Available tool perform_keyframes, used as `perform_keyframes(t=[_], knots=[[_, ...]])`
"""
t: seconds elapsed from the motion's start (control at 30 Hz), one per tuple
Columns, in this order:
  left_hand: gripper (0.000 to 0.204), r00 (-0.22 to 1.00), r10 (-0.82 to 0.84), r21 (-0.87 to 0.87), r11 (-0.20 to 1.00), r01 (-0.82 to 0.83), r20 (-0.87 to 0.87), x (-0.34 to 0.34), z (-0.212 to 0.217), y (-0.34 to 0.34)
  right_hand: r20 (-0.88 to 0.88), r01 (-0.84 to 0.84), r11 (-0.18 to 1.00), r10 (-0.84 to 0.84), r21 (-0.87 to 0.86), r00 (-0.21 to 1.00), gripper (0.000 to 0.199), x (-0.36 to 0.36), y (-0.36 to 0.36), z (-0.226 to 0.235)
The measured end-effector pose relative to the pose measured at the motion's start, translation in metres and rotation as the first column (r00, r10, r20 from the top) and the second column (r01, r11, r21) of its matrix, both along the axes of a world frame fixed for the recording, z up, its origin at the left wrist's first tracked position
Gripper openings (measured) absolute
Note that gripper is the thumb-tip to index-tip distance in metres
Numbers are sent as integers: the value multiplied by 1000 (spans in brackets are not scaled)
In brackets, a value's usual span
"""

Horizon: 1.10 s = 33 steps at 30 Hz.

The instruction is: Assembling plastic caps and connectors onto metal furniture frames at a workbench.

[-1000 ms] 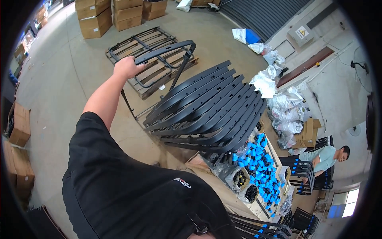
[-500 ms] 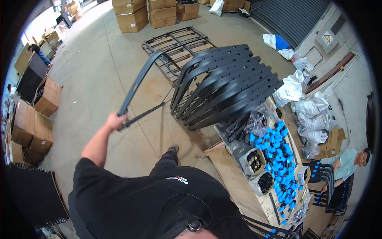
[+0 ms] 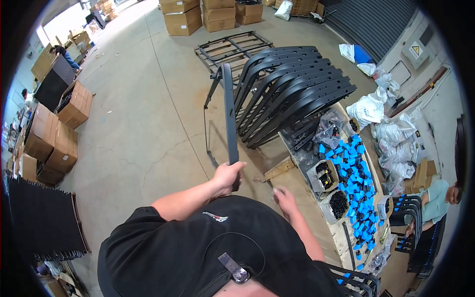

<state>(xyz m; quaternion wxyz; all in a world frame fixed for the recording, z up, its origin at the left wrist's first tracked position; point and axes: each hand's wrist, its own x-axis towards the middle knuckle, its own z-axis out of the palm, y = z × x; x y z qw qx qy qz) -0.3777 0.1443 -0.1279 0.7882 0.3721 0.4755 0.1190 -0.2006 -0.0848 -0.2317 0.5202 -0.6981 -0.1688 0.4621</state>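
Note:
My left hand [image 3: 228, 175] is closed round the lower end of a black curved metal frame [image 3: 229, 114], which stands upright in front of my chest. The frame's thinner second side hangs to its left. Beside the workbench's [image 3: 300, 218] near left edge is my right hand [image 3: 285, 200], with its fingers curled in; whether anything is in them is hidden. Beyond both hands, a row of similar black curved frames [image 3: 297, 89] leans together at the bench's far end. Many small blue-and-black parts [image 3: 354, 198] lie spread over the bench top.
Tubs of small black pieces [image 3: 326, 214] stand along the bench's left edge. A black metal rack [image 3: 237, 47] lies on the floor ahead. Cardboard boxes [image 3: 63, 146] are at the left, white sacks [image 3: 368, 110] at the right. A co-worker [image 3: 435, 200] handles black frames [image 3: 414, 213] across the bench.
My left hand has drawn the curved frame in toward my chest and to the right, turning it more upright. My right hand has come into view beside the bench.

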Motion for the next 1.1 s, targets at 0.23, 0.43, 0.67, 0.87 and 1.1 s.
perform_keyframes(t=[0.23, 0.43, 0.67, 0.87, 1.1], knots=[[14, 960, 194, -146, 975, -166, 201, -4, 14, 1, 75, -451, 839, 451, 305, 889, 49, -44, 132, 84], [28, 988, -102, -23, 994, 106, 119, -37, 30, 35, 130, -553, 823, 539, 128, 833, 61, -65, 162, 106], [37, 860, 502, 894, 338, -295, 94, -174, 24, 211, 207, -382, 899, 340, 214, 917, 39, -45, 141, 80], [30, 927, 300, 972, -132, -193, 225, -139, 83, 249, 601, -43, 984, -69, 170, 797, 29, -30, 102, 49], [17, 956, -266, 988, 59, 142, -121, -70, 79, 139, 659, 248, 969, -177, -15, 731, 32, 1, -11, -11]])
